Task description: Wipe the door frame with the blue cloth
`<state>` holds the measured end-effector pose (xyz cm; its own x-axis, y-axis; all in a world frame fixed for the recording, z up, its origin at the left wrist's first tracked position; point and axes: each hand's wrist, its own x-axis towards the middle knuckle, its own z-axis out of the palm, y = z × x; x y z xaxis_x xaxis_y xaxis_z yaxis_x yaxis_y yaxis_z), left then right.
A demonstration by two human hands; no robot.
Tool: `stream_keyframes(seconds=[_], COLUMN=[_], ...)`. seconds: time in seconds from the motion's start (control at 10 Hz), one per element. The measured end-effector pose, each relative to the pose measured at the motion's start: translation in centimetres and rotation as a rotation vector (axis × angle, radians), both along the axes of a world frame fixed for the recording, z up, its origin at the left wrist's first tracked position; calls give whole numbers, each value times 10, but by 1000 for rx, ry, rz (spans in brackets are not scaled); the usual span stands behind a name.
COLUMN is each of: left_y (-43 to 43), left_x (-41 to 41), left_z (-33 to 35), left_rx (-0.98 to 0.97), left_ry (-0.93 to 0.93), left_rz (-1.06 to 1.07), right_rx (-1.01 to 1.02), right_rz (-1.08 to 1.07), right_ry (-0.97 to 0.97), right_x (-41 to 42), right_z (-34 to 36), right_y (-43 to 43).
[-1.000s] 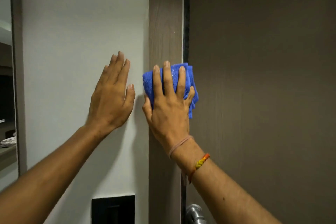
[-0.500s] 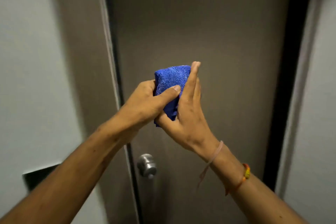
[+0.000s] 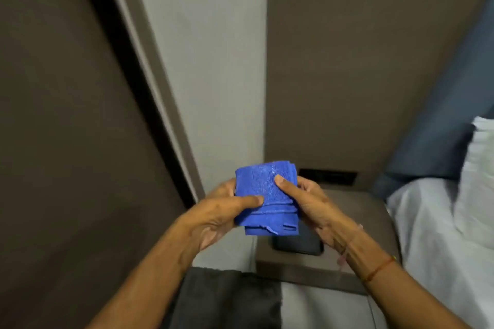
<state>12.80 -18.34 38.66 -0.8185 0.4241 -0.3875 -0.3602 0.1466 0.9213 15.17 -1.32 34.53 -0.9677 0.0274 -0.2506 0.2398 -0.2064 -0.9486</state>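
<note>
Both hands pinch the folded blue cloth (image 3: 266, 199) between them, left hand (image 3: 219, 211) thumb on its face, right hand (image 3: 312, 205) closed around its far edge, probably squaring the folds for a fresh side. The door frame (image 3: 149, 72) runs off at ten o'clock, untouched; a phone (image 3: 298, 246) lies just below on the nightstand (image 3: 358, 211).

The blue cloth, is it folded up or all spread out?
Folded. The blue cloth is a small thick pad with stacked layers showing along its bottom edge, held between the left hand and right hand.
</note>
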Motion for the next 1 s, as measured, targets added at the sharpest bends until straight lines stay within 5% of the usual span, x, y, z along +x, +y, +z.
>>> stream_keyframes(seconds=[0.1,0.4,0.7,1.0], left_y=[66,190,229,219], left_x=[-37,-138,-180,-175], left_z=[-73,-328,-510,-535], left_rx=[-59,-287,-525,-865], left_ry=[-187,-290,-92,278], left_rz=[-43,-33,1,-262], right_rx=[63,297,570,1016], right_rz=[-142,-293,-220,70], right_ry=[-143,-495,-511,-462], right_x=[-17,-93,-149,-142], right_z=[-68,-303,-473,-496], right_y=[62,164,189,172])
